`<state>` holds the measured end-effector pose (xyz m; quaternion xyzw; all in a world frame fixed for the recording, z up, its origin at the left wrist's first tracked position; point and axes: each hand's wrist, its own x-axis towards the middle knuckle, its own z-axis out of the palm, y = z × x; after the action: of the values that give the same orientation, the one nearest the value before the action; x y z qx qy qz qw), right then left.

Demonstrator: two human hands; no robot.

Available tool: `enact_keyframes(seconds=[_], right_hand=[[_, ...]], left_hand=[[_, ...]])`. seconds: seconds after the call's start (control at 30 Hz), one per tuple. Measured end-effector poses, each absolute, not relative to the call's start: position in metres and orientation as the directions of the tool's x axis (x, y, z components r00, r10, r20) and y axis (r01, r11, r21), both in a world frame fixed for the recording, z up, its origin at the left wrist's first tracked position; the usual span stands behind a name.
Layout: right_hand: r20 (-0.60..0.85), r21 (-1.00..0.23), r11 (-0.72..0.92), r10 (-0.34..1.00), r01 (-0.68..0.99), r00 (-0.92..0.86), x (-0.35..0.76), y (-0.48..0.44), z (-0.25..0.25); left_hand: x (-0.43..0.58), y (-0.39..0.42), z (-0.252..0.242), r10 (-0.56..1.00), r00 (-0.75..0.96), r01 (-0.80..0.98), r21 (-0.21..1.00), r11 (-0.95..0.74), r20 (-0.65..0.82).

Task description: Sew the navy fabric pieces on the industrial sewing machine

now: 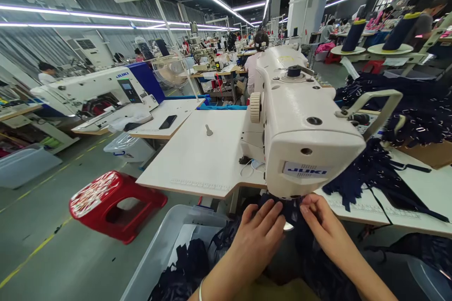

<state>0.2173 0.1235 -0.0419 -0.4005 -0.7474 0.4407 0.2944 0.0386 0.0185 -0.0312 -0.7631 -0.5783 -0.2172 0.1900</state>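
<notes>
My left hand (259,235) and my right hand (323,223) rest side by side on a piece of dark navy fabric (291,211) under the head of a white JUKI sewing machine (300,127). The left hand's fingers lie stretched flat on the cloth. My right hand's fingers are curled and pinch the fabric edge beside the needle area. The needle itself is hidden by the machine head.
A heap of navy straps and fabric (395,150) lies on the white table (205,150) to the right. A clear bin (158,254) with dark pieces stands at my lower left, a red stool (113,202) on the floor beyond it. Other workers sit at distant machines.
</notes>
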Motion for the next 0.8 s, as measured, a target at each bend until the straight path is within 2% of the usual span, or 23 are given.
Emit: enact_keyframes(seconds=[0.23, 0.33, 0.47, 0.63, 0.8], right_hand=[[0.053, -0.853, 0.296, 0.869, 0.43, -0.492, 0.229, 0.115, -0.045], [0.152, -0.822, 0.393, 0.849, 0.412, -0.507, 0.224, 0.123, -0.042], [0.264, -0.789, 0.525, 0.759, 0.319, -0.596, 0.214, 0.134, -0.036], [0.218, -0.805, 0.498, 0.754, 0.323, -0.619, 0.207, 0.14, -0.032], [0.215, -0.795, 0.497, 0.768, 0.348, -0.604, 0.207, 0.143, -0.033]], left_hand=[[0.037, 0.015, -0.03, 0.807, 0.262, 0.964, -0.103, -0.245, 0.529], [0.042, 0.013, -0.035, 0.798, 0.214, 0.977, -0.121, -0.176, 0.564], [0.048, 0.011, -0.041, 0.8, 0.15, 0.988, -0.11, -0.105, 0.581], [0.051, 0.013, -0.041, 0.822, 0.131, 0.99, -0.11, -0.083, 0.554], [0.056, 0.015, -0.04, 0.801, 0.114, 0.991, -0.126, -0.049, 0.587]])
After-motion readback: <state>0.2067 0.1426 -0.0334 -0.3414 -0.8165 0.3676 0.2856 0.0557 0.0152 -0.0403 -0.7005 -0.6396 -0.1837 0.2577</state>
